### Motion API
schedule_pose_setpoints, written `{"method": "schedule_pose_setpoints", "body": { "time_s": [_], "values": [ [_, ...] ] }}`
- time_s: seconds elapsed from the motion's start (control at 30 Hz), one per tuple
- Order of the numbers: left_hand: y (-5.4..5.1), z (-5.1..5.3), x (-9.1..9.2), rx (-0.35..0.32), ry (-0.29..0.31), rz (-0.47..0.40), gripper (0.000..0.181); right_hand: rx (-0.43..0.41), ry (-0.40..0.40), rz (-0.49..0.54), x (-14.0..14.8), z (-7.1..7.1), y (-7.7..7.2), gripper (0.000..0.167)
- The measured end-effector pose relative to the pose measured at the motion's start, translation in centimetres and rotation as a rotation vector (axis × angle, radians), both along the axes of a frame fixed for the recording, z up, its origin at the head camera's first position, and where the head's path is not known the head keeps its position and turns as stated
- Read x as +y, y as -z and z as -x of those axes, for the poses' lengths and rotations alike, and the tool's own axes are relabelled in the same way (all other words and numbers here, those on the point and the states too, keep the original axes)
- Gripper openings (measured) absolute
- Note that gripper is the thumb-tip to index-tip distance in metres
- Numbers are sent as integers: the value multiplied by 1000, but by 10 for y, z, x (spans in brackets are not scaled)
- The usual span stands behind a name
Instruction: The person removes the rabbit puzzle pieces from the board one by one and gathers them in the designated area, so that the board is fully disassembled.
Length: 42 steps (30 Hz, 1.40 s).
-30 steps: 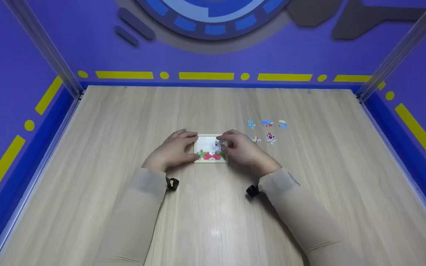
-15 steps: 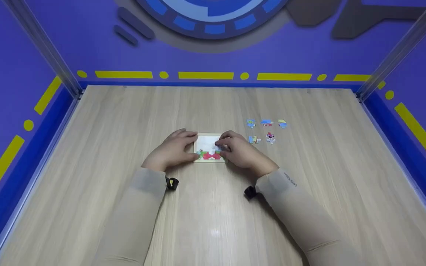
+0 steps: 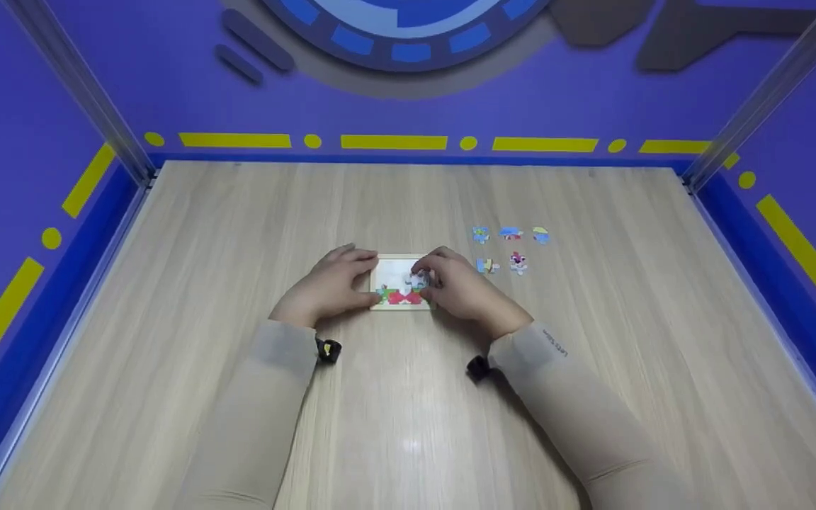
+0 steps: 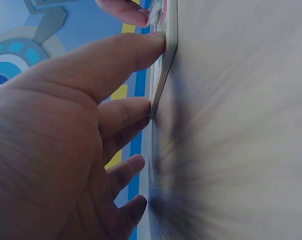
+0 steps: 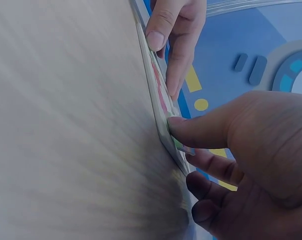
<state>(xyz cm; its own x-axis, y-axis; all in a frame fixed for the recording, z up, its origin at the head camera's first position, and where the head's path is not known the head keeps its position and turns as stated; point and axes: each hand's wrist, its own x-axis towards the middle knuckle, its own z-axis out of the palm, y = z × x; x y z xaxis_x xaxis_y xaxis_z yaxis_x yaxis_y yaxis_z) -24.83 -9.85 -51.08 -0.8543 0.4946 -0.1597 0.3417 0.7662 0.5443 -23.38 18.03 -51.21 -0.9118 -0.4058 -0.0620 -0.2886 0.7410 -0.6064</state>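
Observation:
A small light-rimmed picture frame (image 3: 399, 308) lies flat on the table, with red and green puzzle pieces (image 3: 405, 297) along its lower part and bare white above them. Its left side is gripped by my left hand (image 3: 333, 287), the thumb at the lower corner and a finger at the upper one; the left wrist view shows the thumb on the rim (image 4: 168, 55). Over the right part of the frame, my right hand (image 3: 459, 287) pinches a pale puzzle piece (image 3: 416, 280) between thumb and fingers. Its thumb partly hides the piece (image 5: 183, 147) in the right wrist view.
Several loose puzzle pieces lie behind and to the right of the frame, among them a blue and red one (image 3: 511, 233) and a pink-faced one (image 3: 518, 263). Purple walls (image 3: 408, 117) with yellow marks stand around the wooden table (image 3: 273, 205).
My right hand has shifted slightly left over the frame, and the pinched piece has changed its tilt. The left hand keeps its hold on the frame's left side.

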Motion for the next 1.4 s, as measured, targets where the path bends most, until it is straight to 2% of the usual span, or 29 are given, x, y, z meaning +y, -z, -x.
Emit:
{"method": "schedule_pose_setpoints", "body": {
  "time_s": [0.2,0.43,0.93,1.27,1.4],
  "values": [
    [1,0,-1,1,5,2,83,-15,12,25,1,1,1,32],
    [-1,1,0,23,28,13,81,12,6,27,3,2,2,28],
    [-1,1,1,11,21,12,81,6,-6,-6,3,3,2,31],
    [-1,0,1,12,16,15,80,-19,-7,9,5,3,0,40],
    [-1,-1,0,9,19,12,80,-7,-16,23,11,3,-3,39]
  ]
}}
